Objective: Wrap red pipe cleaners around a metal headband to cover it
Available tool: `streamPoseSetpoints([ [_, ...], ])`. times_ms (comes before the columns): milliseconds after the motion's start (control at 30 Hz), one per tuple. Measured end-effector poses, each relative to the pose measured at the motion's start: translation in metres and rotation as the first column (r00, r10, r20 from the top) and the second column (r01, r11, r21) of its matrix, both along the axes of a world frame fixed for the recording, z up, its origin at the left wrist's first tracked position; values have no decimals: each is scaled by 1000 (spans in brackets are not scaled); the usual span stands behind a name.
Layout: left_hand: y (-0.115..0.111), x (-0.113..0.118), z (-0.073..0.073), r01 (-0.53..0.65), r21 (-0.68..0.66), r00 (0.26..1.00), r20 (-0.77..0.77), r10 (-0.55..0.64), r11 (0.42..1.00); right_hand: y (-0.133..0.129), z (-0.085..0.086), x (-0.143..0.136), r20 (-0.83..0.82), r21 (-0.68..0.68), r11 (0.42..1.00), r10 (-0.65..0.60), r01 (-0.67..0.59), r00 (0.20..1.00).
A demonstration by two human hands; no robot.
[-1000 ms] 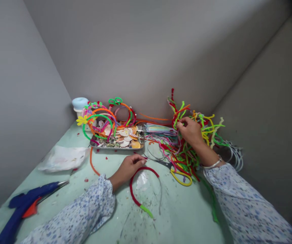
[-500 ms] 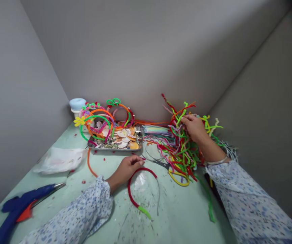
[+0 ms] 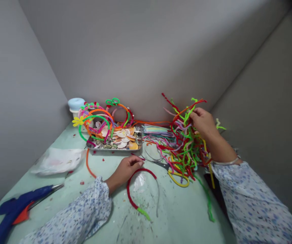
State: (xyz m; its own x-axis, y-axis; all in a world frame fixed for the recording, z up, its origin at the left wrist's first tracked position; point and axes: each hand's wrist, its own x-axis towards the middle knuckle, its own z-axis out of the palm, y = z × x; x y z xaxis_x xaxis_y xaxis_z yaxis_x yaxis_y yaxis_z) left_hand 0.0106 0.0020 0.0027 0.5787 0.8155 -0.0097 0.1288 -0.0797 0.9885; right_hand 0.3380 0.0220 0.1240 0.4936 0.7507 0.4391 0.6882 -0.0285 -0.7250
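My right hand (image 3: 203,122) is closed, pinching green pipe cleaners (image 3: 188,115) at the top of a tangled heap of red, green, pink and yellow ones. My left hand (image 3: 125,169) rests on the table with its fingers curled together; whether anything is between them is hidden. Just beside its fingertips lies a thin headband (image 3: 158,195), wrapped in dark red pipe cleaner over one part, with a bright green end (image 3: 143,213). A dark red bit shows behind the left fingers.
A metal tray (image 3: 115,150) of seashells stands at the back, with several finished pipe-cleaner headbands (image 3: 98,117) leaning on it. A blue glue gun (image 3: 21,203) lies front left, near a plastic bag (image 3: 59,161). Yellow-handled scissors (image 3: 178,182) lie partly under the heap.
My right hand has moved right, pulling green and red pipe cleaners at the heap's top along with it. The left hand and the headband beside it stay in place.
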Motion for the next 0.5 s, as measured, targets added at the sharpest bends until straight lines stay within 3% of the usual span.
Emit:
streamPoseSetpoints([
  [133,-1,-1,0,2,1,1000,-3,-2,1000,-12,10,11,5,7,996,-91,91,996],
  [300,-4,-1,3,-9,-12,1000,18,9,1000,-21,0,19,-133,-33,999,-17,13,991],
  [400,-12,2,28,-14,-1,997,71,14,1000,-20,-10,22,-208,-31,996,75,-83,975],
  [500,-17,17,69,-38,75,990,135,27,997,-19,-12,20,-276,-8,990,131,-139,952],
])
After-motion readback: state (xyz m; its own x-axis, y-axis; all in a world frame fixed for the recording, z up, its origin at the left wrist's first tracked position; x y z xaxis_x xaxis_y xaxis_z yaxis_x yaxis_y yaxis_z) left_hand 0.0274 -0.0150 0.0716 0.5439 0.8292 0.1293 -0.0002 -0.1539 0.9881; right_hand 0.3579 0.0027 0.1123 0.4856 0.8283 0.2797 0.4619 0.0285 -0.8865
